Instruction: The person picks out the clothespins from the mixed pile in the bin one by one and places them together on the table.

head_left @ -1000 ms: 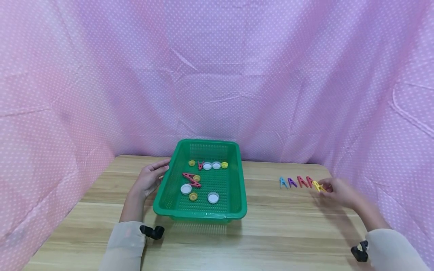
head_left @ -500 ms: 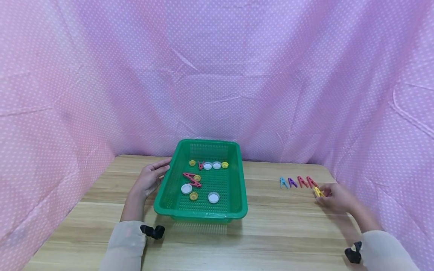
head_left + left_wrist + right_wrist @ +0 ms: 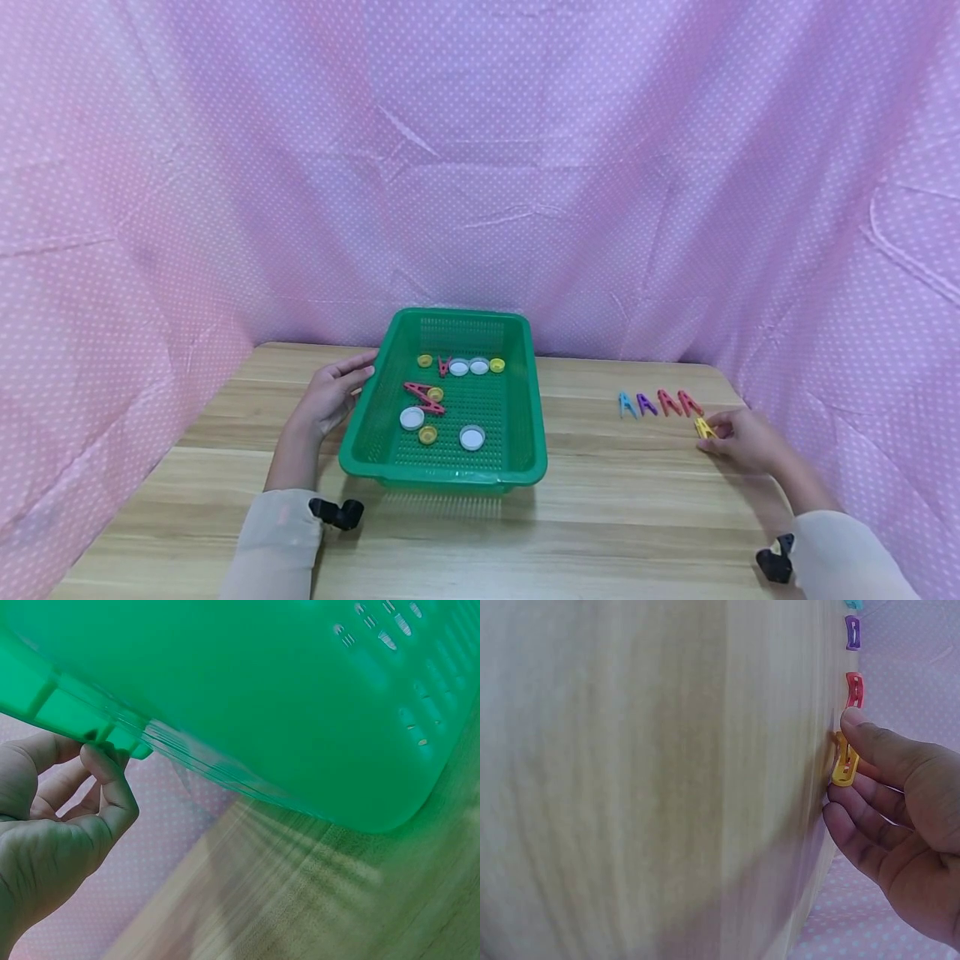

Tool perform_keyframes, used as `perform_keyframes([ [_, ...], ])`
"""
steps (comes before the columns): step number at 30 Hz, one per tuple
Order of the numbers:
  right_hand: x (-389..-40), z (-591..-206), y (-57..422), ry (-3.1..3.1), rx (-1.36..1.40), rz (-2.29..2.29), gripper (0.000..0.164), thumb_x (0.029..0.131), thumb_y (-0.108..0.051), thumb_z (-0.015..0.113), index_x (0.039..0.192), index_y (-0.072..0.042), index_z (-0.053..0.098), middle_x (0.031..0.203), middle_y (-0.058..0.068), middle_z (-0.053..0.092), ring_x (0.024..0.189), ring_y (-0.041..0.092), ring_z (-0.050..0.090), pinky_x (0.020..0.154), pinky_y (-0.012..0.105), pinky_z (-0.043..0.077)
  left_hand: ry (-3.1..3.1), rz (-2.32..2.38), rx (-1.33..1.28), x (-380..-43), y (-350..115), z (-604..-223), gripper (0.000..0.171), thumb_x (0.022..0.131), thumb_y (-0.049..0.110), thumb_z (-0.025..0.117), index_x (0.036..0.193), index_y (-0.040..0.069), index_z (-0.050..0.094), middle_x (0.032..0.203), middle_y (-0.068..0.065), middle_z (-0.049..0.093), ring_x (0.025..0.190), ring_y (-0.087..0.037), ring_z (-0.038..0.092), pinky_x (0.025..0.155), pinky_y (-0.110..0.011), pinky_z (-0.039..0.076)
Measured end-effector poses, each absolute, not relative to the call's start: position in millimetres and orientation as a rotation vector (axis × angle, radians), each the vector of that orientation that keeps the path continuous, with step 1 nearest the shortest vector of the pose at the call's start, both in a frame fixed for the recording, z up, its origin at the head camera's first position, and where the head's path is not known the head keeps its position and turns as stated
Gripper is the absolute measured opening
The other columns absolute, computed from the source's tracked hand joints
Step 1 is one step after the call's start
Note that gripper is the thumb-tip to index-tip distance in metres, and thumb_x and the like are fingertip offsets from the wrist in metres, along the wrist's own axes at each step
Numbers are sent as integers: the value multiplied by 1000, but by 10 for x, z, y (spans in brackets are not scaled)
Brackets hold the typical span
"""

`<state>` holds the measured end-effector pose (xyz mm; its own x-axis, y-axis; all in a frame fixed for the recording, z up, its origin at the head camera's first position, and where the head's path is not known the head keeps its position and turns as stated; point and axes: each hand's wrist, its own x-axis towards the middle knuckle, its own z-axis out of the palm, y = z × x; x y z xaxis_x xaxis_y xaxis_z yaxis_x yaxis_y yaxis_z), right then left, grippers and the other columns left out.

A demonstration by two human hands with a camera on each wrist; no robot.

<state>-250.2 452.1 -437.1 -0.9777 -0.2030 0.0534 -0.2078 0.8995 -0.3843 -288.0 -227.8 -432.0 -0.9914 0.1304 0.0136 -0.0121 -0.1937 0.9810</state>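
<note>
Right hand (image 3: 750,437) pinching yellow clip (image 3: 702,428) near right edge of surface (image 3: 600,517); clip seemingly standing on splayed legs, fingers partly hiding it. Just beyond, towards far right corner: blue clip (image 3: 626,405), purple clip (image 3: 645,402), two red clips (image 3: 664,397) forming row. Left hand (image 3: 330,400) gripping left rim of green basket (image 3: 536,417); basket sitting by surface's far edge, holding pink clips (image 3: 417,389), white caps (image 3: 472,437), yellow caps (image 3: 427,435).

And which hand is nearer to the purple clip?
Right. The right hand pinches the yellow clip to the right of the purple clip; the left hand grips the green basket by its left rim, farther away.
</note>
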Motion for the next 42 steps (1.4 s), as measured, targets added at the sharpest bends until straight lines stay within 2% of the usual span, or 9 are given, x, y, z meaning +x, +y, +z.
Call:
perform_keyframes([
  [9,-2476,-4363,4518,-3047,314,643,39,87,-24,83,105,9,73,79,-1,67,71,10,58,62,29,49,1920,2364,113,-2880,-2258,-4305,45,104,8,61,146,-5,52,118,3,72,98,-8,69,87,-30,59],
  [21,-2451,-4366,4518,-3044,320,662,40,85,-24,85,105,8,73,80,-1,67,73,13,58,61,27,48,1876,2370,116,-2884,-2264,-4312,52,101,13,67,147,-4,50,122,1,71,102,-10,68,88,-29,59],
  [29,-2454,-4318,4526,-3088,316,671,45,85,-28,86,108,8,72,82,1,66,76,16,58,62,29,49,1898,2358,110,-2866,-2266,-4310,52,102,13,66,148,-5,49,121,3,71,102,-10,67,89,-30,58],
  [37,-2580,-4045,4467,-3094,452,615,54,85,-21,83,115,19,63,83,4,67,77,18,62,67,35,53,1890,2365,107,-2871,-2255,-4287,47,103,9,62,147,-5,50,119,4,71,100,-9,68,88,-29,59],
  [42,-2706,-3809,4322,-3063,535,524,49,86,-18,83,113,18,64,82,3,68,77,18,63,70,39,55,1879,2374,110,-2868,-2255,-4280,49,103,9,63,147,-5,49,119,4,72,100,-9,68,87,-29,59],
])
